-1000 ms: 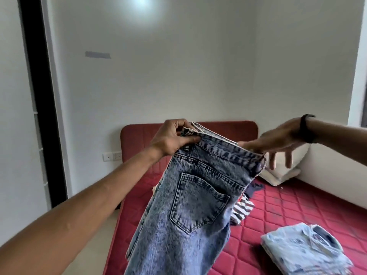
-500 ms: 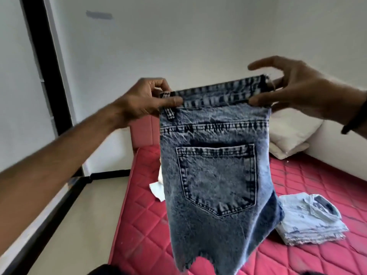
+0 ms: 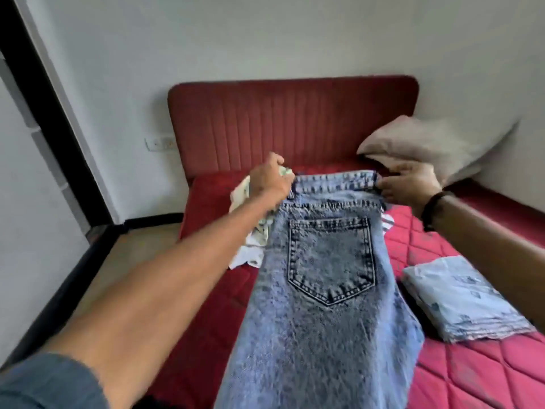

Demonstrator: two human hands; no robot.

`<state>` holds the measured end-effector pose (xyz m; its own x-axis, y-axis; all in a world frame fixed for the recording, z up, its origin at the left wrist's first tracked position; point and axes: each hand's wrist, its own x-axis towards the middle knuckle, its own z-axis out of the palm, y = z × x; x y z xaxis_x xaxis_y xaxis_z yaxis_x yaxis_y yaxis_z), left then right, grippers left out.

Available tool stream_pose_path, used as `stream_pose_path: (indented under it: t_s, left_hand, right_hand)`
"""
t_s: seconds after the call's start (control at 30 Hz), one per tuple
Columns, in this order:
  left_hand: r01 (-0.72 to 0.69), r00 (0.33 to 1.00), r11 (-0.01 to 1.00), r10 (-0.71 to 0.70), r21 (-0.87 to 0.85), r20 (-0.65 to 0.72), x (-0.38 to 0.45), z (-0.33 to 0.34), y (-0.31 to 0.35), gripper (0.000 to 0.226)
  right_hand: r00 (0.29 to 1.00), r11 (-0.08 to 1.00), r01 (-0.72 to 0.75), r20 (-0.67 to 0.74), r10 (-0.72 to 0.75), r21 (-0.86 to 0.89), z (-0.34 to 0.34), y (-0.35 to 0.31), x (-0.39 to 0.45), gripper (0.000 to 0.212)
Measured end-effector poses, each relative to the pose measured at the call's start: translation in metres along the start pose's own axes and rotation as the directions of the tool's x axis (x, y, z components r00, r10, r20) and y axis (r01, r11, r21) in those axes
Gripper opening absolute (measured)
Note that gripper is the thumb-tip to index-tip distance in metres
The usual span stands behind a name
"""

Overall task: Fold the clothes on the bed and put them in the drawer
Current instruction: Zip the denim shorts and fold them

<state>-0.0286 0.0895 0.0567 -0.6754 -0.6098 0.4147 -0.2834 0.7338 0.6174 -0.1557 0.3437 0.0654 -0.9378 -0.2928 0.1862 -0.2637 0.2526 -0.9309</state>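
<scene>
Acid-washed blue jeans (image 3: pixel 327 284), folded lengthwise with a back pocket facing up, stretch from my hands down toward me over the red quilted bed (image 3: pixel 472 379). My left hand (image 3: pixel 269 180) grips the left end of the waistband. My right hand (image 3: pixel 408 184), with a dark band on its wrist, pinches the right end. A folded light-blue patterned shirt (image 3: pixel 460 299) lies on the mattress to the right of the jeans. A crumpled white and green garment (image 3: pixel 250 246) lies left of the jeans, partly hidden by my left arm.
A beige pillow (image 3: pixel 436 146) leans at the back right against the red headboard (image 3: pixel 292 122). A striped cloth (image 3: pixel 387 221) peeks out right of the jeans. Bare floor (image 3: pixel 126 255) and a dark door frame (image 3: pixel 44 113) lie to the left of the bed.
Both hands have carried the jeans from held up in the air down and forward toward the mattress. My view has tilted down onto the bed.
</scene>
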Motion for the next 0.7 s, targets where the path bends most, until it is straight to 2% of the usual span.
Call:
stream_pose_path:
  t_s: [0.03, 0.07, 0.1, 0.17, 0.2, 0.23, 0.3, 0.4, 0.53, 0.6, 0.7]
  left_hand:
    - [-0.040, 0.999, 0.992, 0.039, 0.118, 0.009, -0.009, 0.039, -0.015, 0.043]
    - [-0.124, 0.990, 0.979, 0.111, 0.162, 0.087, -0.024, 0.081, -0.030, 0.046]
    - [-0.228, 0.959, 0.959, 0.192, 0.168, 0.206, -0.041, 0.117, -0.043, 0.048]
    - [-0.357, 0.833, 0.917, 0.226, 0.179, 0.505, -0.091, 0.181, -0.074, 0.057]
    - [-0.387, 0.774, 0.895, 0.184, 0.222, 0.606, -0.116, 0.201, -0.091, 0.060]
    - [-0.403, 0.738, 0.880, 0.151, 0.250, 0.658, -0.142, 0.220, -0.112, 0.062]
    - [-0.441, 0.750, 0.858, 0.192, 0.262, 0.633, -0.183, 0.238, -0.147, 0.060]
    - [-0.443, 0.826, 0.842, 0.248, 0.309, 0.506, -0.210, 0.228, -0.172, 0.063]
    - [-0.503, 0.775, 0.812, 0.271, 0.297, 0.571, -0.236, 0.184, -0.183, 0.076]
    - [-0.601, 0.693, 0.768, 0.364, 0.221, 0.623, -0.261, 0.153, -0.189, 0.078]
    - [-0.769, 0.474, 0.632, 0.461, 0.098, 0.750, -0.298, 0.112, -0.199, 0.084]
  right_hand:
    - [0.996, 0.988, -0.007, -0.090, -0.007, -0.157, 0.014, 0.034, 0.010, 0.027]
    - [0.993, 0.953, 0.003, -0.108, -0.037, -0.304, 0.032, 0.072, 0.015, 0.028]
    - [0.996, 0.913, 0.050, -0.050, -0.076, -0.405, 0.049, 0.105, 0.012, 0.031]
    - [0.967, 0.815, 0.211, 0.237, -0.093, -0.540, 0.087, 0.177, -0.023, 0.038]
    - [0.920, 0.725, 0.304, 0.388, -0.054, -0.619, 0.101, 0.211, -0.049, 0.047]
    - [0.875, 0.615, 0.370, 0.483, 0.020, -0.696, 0.113, 0.246, -0.077, 0.056]
    - [0.869, 0.460, 0.377, 0.479, 0.126, -0.804, 0.121, 0.285, -0.124, 0.063]
    - [0.875, 0.419, 0.338, 0.445, 0.191, -0.843, 0.120, 0.289, -0.154, 0.078]
    - [0.841, 0.334, 0.369, 0.465, 0.277, -0.867, 0.115, 0.271, -0.185, 0.089]
    - [0.784, 0.347, 0.402, 0.514, 0.348, -0.848, 0.112, 0.258, -0.215, 0.096]
    - [0.623, 0.331, 0.561, 0.651, 0.434, -0.759, 0.100, 0.236, -0.260, 0.106]
